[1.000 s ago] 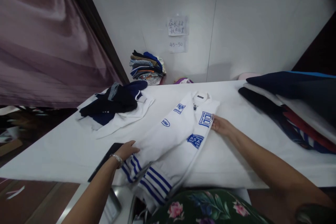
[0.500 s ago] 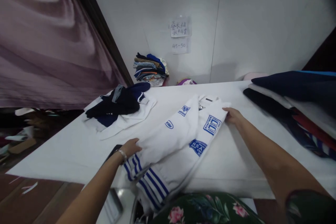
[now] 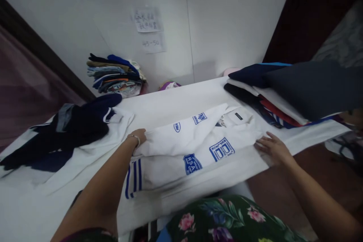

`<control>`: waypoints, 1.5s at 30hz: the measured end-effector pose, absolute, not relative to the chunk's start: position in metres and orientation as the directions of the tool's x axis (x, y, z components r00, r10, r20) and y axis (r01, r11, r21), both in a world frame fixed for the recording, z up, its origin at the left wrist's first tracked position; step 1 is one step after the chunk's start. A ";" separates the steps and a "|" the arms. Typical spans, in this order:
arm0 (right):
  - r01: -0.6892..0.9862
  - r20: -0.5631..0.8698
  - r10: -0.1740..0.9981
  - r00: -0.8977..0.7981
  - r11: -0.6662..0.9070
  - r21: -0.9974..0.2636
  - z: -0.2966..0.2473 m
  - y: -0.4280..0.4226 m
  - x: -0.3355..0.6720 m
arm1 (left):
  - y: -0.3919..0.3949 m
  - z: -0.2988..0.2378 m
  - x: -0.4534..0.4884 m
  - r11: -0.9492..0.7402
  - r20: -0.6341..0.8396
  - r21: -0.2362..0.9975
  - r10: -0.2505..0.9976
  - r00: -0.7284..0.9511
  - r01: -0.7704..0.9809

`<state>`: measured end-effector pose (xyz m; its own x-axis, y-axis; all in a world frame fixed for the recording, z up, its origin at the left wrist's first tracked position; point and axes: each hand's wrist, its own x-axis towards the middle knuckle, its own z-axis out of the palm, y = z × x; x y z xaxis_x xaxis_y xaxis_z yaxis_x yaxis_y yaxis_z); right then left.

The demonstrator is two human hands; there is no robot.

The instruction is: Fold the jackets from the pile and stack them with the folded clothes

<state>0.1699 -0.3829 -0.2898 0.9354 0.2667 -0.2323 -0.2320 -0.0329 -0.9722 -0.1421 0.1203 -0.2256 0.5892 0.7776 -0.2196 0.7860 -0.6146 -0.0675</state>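
A white shirt [image 3: 167, 170] with blue printed patches and blue stripes lies folded lengthwise on the white table [image 3: 159, 104], its collar and dark label toward the right. My left hand [image 3: 138, 136], a bracelet at its wrist, is closed on the shirt's far left edge; its fingertips are partly hidden. At the shirt's right end, my right hand [image 3: 273, 147] has its fingers apart and touches or nearly touches the shoulder edge.
Dark and white clothes [image 3: 85, 128] lie loosely at left. A folded stack [image 3: 263, 83] stands at right, beside the table's right end. Another folded pile [image 3: 116, 75] sits behind the table by the wall, where paper notes [image 3: 149, 20] hang.
The view has swung right. The shirt has turned from slanting to lying along the table, its striped end lifted off the front edge onto it. My right hand has opened from its pinch.
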 end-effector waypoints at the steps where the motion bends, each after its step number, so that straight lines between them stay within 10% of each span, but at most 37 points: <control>1: -0.088 -0.111 0.196 0.974 -0.121 -0.989 -0.288 -0.387 0.171 | 0.118 -0.229 -0.143 -0.605 -0.223 -0.081 0.785 0.578 0.792; 4: 0.388 0.310 0.253 0.916 -0.373 -0.843 -0.275 -0.385 0.172 | 0.101 -0.234 -0.151 -0.587 -0.146 -0.146 0.809 0.570 0.796; 8: 0.759 0.550 0.538 0.639 -0.325 -0.564 -0.249 -0.347 0.159 | 0.064 -0.232 -0.163 -0.660 0.027 -0.204 0.734 0.678 0.723; 15: 0.938 0.259 0.903 0.343 -0.317 -0.139 -0.278 -0.293 0.134 | 0.018 -0.258 -0.183 -0.702 -0.030 -0.180 0.704 0.710 0.689; 22: 0.913 0.143 0.907 0.397 -0.375 -0.161 -0.304 -0.298 0.137 | 0.012 -0.266 -0.186 -0.677 -0.077 -0.172 0.734 0.675 0.716; 30: 0.965 0.361 0.901 0.241 -0.183 -0.187 -0.227 -0.218 0.107 | 0.008 -0.263 -0.184 -0.676 -0.096 -0.121 0.737 0.669 0.727; 37: 0.917 -0.004 0.935 0.354 -0.348 -0.196 -0.274 -0.169 0.122 | 0.007 -0.265 -0.186 -0.673 -0.093 -0.083 0.740 0.666 0.735; 45: 0.916 0.001 0.936 0.353 -0.346 -0.202 -0.286 -0.179 0.125 | 0.008 -0.266 -0.186 -0.680 -0.082 -0.040 0.732 0.676 0.732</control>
